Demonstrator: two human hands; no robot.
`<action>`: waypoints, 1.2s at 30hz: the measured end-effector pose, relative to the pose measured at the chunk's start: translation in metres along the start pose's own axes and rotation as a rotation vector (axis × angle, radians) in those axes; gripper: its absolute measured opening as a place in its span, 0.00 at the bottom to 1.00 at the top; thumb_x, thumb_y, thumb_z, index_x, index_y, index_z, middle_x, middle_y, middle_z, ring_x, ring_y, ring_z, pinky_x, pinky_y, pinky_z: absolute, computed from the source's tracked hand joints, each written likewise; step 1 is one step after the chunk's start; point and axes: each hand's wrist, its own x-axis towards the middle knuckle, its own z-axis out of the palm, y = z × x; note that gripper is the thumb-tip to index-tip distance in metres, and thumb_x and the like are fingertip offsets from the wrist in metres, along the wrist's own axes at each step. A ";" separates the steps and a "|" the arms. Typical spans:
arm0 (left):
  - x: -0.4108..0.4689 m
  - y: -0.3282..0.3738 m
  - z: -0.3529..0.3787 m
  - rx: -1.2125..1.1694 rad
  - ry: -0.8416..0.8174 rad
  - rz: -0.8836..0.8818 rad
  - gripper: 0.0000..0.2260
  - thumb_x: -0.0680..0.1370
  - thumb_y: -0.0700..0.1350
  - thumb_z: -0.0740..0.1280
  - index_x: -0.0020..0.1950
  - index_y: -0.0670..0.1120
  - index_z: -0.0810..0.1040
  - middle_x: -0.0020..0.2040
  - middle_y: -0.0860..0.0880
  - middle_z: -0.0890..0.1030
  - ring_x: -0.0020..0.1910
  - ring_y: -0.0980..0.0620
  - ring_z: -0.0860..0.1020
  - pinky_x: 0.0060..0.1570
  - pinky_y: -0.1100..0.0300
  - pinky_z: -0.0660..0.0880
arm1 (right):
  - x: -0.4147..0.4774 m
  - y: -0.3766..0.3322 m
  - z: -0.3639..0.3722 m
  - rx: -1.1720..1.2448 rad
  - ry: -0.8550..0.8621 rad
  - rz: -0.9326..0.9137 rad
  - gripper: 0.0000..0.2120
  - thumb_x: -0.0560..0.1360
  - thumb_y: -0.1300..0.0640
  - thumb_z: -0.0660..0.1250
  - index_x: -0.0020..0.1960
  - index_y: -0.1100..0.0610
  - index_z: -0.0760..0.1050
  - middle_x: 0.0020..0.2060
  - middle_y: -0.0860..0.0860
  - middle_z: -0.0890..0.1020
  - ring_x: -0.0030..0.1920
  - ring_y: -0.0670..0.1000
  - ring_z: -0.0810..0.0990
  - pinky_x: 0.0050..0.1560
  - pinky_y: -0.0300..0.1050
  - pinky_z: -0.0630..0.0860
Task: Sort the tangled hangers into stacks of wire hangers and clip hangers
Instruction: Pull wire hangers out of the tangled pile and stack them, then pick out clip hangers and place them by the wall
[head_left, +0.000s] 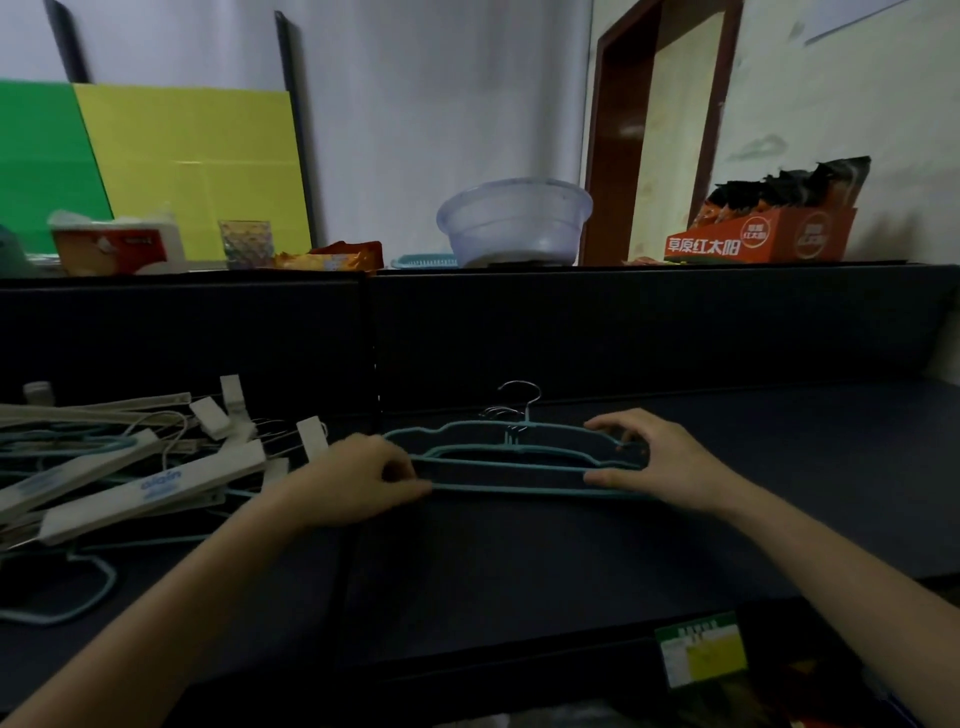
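A small stack of teal wire hangers (514, 457) with metal hooks lies on the dark table (519, 561) in the middle. My left hand (358, 480) pinches the stack's left end, thumb and fingers curled round the wires. My right hand (657, 457) grips the right end, fingers over the top wire and thumb at the lower bar. To the left lies a tangled pile of white clip hangers (150, 467) mixed with teal wire hangers. One more teal wire hanger (78, 587) sticks out at the pile's near side.
A dark raised ledge (623, 322) backs the table. On it stand a clear plastic basin (514, 221), an orange snack box (758, 234), a tissue pack (117, 244) and a glass (247, 244). A green-yellow label (701, 654) sits near the front edge.
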 end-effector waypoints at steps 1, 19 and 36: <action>0.001 0.002 -0.001 -0.010 0.083 0.007 0.11 0.76 0.53 0.63 0.51 0.49 0.79 0.47 0.51 0.81 0.45 0.57 0.79 0.48 0.61 0.77 | 0.001 -0.001 0.002 -0.012 -0.005 -0.006 0.29 0.64 0.39 0.72 0.62 0.44 0.71 0.57 0.43 0.73 0.54 0.42 0.72 0.55 0.40 0.71; -0.065 -0.007 -0.016 0.265 0.718 -0.061 0.05 0.76 0.47 0.65 0.47 0.49 0.79 0.39 0.54 0.78 0.41 0.54 0.75 0.36 0.61 0.68 | 0.027 -0.058 0.016 -0.281 -0.035 -0.305 0.27 0.72 0.38 0.64 0.67 0.45 0.66 0.63 0.42 0.72 0.61 0.43 0.69 0.57 0.40 0.68; -0.234 -0.109 -0.048 0.324 0.888 -0.435 0.04 0.75 0.45 0.67 0.47 0.48 0.80 0.42 0.52 0.79 0.42 0.53 0.75 0.37 0.58 0.72 | 0.072 -0.236 0.104 -0.170 -0.110 -0.602 0.16 0.74 0.46 0.65 0.61 0.49 0.74 0.55 0.46 0.78 0.54 0.48 0.76 0.55 0.49 0.75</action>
